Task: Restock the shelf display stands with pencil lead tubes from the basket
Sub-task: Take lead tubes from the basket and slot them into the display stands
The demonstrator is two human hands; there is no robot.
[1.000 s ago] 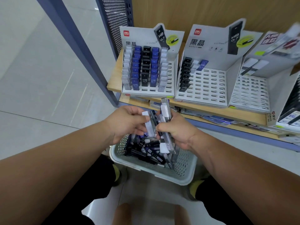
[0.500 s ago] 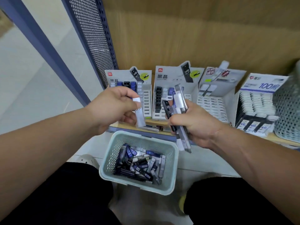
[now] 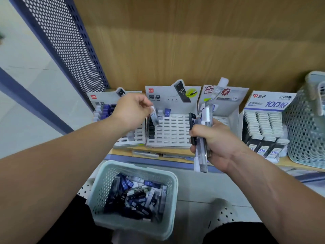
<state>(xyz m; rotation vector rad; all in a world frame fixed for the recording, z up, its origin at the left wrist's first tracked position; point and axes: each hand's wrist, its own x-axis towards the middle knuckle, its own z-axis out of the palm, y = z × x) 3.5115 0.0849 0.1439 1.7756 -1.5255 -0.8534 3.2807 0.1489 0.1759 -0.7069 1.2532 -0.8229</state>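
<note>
- Head view: the left grip (image 3: 131, 111) pinches a single clear tube (image 3: 154, 117) between thumb and fingertips, held tilted in front of the top left corner of the middle display stand (image 3: 175, 127).
- The right grip (image 3: 212, 140) is curled tight round a bundle of tubes (image 3: 207, 111), upright, their ends sticking out above and below the fist, in front of the shelf (image 3: 158, 152).
- The middle display stand carries a column of black tubes (image 3: 151, 129) at its left and a blue tube (image 3: 167, 112) in the top row.
- The left display stand (image 3: 103, 110) is partly hidden behind the left grip.
- The basket (image 3: 137, 164) sits on the floor below the shelf, between the knees, with loose tubes (image 3: 137, 192) heaped in it.
</note>
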